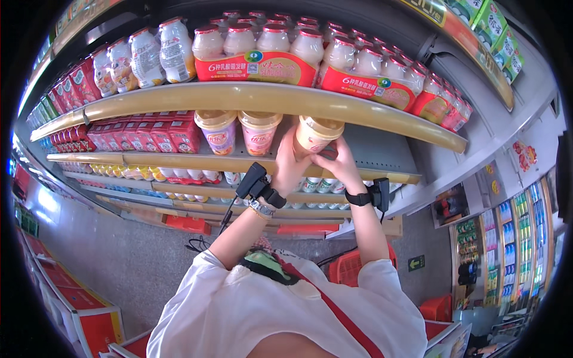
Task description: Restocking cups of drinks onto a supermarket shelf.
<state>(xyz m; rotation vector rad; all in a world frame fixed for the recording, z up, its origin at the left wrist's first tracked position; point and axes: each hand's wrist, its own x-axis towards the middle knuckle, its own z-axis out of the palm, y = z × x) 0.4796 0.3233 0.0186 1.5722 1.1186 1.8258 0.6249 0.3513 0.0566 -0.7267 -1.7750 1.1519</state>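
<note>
A cream-yellow lidded drink cup is between my two hands at the front of the second shelf, just under the edge of the shelf above. My left hand wraps its left side, and the fingers of my right hand close on its right and lower side. Left of it on the same shelf stand a pink lidded cup and a purple lidded cup, both upright. Each of my wrists has a black strap with a small device.
Overhead, the upper shelf edge carries red packs of small bottles and larger white bottles. Red drink cartons line the second shelf further left. Below my arms are lower shelves and a red basket.
</note>
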